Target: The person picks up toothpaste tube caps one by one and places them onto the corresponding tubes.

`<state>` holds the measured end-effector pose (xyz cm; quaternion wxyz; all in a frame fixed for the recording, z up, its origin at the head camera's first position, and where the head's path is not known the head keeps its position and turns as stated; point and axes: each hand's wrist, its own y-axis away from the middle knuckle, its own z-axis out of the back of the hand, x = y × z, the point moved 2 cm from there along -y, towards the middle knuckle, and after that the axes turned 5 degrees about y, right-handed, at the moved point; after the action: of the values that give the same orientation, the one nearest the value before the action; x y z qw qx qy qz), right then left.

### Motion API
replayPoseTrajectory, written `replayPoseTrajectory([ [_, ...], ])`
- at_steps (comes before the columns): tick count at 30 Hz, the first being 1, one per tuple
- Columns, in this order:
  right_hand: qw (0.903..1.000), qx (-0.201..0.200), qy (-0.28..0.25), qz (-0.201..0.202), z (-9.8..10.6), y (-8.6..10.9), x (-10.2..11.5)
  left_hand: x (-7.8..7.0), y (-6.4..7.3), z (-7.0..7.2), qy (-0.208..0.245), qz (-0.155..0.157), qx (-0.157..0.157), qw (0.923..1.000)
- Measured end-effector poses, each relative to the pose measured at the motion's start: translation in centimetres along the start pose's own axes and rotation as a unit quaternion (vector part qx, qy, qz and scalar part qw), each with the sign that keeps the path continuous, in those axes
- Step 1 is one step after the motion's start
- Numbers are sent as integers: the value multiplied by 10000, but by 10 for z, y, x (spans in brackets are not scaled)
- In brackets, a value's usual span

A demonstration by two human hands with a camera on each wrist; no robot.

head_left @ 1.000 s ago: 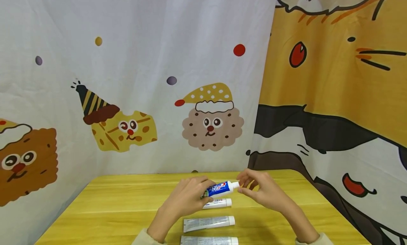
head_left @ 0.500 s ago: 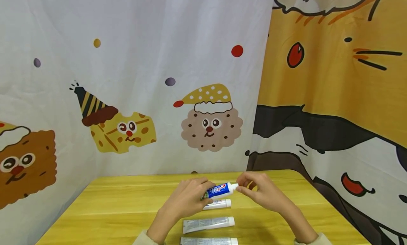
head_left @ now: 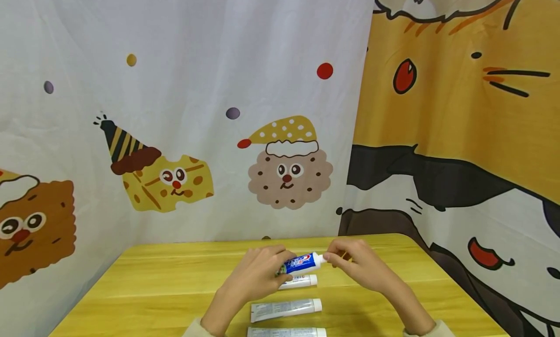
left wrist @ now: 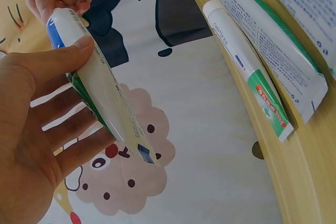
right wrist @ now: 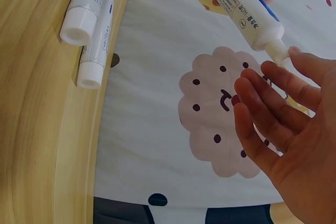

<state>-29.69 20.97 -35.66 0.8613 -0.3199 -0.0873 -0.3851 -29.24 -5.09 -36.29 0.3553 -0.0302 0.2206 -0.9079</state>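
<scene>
My left hand (head_left: 258, 269) holds a blue and white toothpaste tube (head_left: 301, 263) above the table, thumb on one side and fingers on the other. The tube lies slanted, its capped end toward the right. In the left wrist view, its pale back and flat crimped end show. My right hand (head_left: 360, 259) pinches the white cap (right wrist: 276, 51) between thumb and index finger; its other fingers are loosely bent. A slim toothpaste tube (head_left: 302, 281) with a white cap lies just below the held one, its left part hidden by my left hand.
Two more toothpaste tubes, one silvery-white (head_left: 286, 309) and one cut off by the frame bottom (head_left: 286, 332), lie in a row nearer me on the yellow wooden table (head_left: 144, 288). A cartoon-printed curtain (head_left: 188, 60) stands behind the table.
My right hand has moved slightly left, and its thumb and index finger have closed on the cap. The left hand and its tube have hardly moved; the view has shifted slightly.
</scene>
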Motion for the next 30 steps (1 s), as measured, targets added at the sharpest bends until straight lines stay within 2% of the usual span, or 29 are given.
replayPoseTrajectory([
  [7,9995,-13,-117,-298,-1,0,1,-1,-1,0,28,29,15,10000],
  [9,9995,-68,-209,-241,0,1,2,-1,-1,0,-5,23,9,10000],
  [14,9990,-246,-255,262,-1,1,4,-1,-1,0,-33,23,-6,10000],
  [17,9984,-305,-222,416,-2,0,4,-1,-1,-1,-14,50,4,10000],
  [30,9990,-334,-82,271,-3,0,4,-1,-1,-2,7,45,-27,10000],
])
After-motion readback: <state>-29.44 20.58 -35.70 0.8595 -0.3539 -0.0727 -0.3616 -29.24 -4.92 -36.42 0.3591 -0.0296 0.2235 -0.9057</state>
